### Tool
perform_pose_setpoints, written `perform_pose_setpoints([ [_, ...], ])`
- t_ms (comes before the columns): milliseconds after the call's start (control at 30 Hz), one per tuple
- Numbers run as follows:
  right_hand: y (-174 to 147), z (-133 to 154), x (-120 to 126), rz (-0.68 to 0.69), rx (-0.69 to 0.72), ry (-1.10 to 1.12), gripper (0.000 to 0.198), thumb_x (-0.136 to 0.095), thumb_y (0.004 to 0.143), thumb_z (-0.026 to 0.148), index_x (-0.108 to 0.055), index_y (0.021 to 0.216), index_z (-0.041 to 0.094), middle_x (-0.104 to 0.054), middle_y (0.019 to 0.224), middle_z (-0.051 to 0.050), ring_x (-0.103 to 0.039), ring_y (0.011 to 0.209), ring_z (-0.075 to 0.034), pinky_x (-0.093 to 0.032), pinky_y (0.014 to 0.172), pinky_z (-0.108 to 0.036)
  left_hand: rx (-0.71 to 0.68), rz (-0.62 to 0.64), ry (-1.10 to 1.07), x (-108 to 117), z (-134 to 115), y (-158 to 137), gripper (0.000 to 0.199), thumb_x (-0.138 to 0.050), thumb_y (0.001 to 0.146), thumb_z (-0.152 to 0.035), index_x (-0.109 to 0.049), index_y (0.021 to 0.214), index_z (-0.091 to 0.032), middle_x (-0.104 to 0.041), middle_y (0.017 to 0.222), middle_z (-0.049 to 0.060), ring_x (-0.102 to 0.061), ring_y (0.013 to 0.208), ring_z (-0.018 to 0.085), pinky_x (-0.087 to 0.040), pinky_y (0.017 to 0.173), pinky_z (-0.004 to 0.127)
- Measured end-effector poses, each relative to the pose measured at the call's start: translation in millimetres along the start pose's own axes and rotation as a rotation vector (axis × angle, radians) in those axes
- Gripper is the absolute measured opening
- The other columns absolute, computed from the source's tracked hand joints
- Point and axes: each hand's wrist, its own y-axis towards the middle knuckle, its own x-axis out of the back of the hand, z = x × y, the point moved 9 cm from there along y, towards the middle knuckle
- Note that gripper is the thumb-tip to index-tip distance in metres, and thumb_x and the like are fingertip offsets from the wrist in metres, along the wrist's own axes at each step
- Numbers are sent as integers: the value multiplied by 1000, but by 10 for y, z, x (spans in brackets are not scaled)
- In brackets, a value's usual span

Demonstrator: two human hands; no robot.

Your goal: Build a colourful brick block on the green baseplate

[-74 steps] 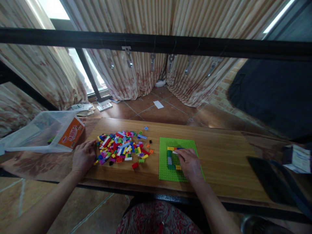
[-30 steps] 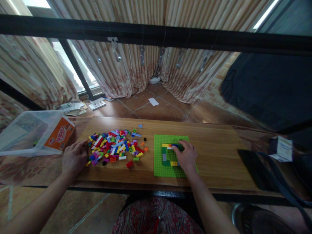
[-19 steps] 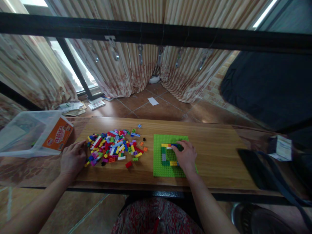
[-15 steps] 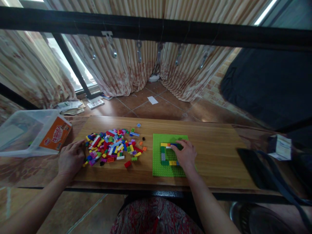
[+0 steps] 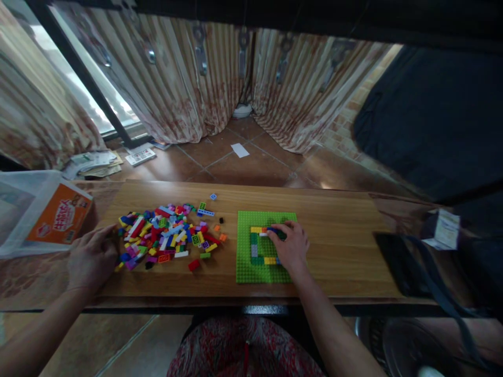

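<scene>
On the green baseplate (image 5: 244, 246) stands a low rectangular outline of toy bricks, with yellow bricks (image 5: 270, 261) on its near side and a grey brick (image 5: 254, 251) on its left side. My right hand (image 5: 291, 245) reaches over the right part of it, thumb and forefinger closed around a dark blue brick (image 5: 272, 229) on the far side. The hand hides the outline's right side. At the left edge of a mixed heap of bricks (image 5: 168, 235) rests my left hand (image 5: 93, 256), fingers curled together. Whatever those fingers hold is hidden.
A clear plastic box (image 5: 33, 180) with an orange label stands left of the wooden board (image 5: 338, 225). Loose bricks, one a red brick (image 5: 194, 265), lie between heap and baseplate. On the right are a black strap (image 5: 436, 283) and a folded paper (image 5: 442, 230).
The camera view has tilted down and shifted, so the board appears further left. My right hand stays at the far side of the brick outline, and my left hand remains beside the heap.
</scene>
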Motion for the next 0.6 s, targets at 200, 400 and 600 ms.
perform_pose_setpoints([
  [200, 35, -54, -1, 21, -34, 84, 28, -65, 74, 52, -74, 92, 32, -57, 117, -7, -46, 111, -29, -33, 91, -46, -5, 9, 9, 10, -13, -6, 46, -31, 92, -33, -60, 120, -10, -62, 117, 13, -53, 106, 25, -38, 100, 39],
  [400, 179, -289, 42, 48, -69, 530, 46, -48, 83, 53, -72, 97, 17, -70, 98, -9, -61, 95, -22, -44, 87, -37, -8, -26, -3, 2, 28, -20, 45, -33, 91, -31, -60, 120, -9, -61, 116, 12, -52, 106, 23, -39, 98, 36],
  [600, 210, -354, 181, -15, -83, 539, 46, -54, 78, 51, -71, 96, 12, -72, 95, -13, -65, 88, -25, -48, 79, -37, -56, -66, -38, -34, 65, -20, 39, -39, 87, -22, -61, 116, -10, -63, 112, 9, -53, 102, 21, -38, 98, 36],
])
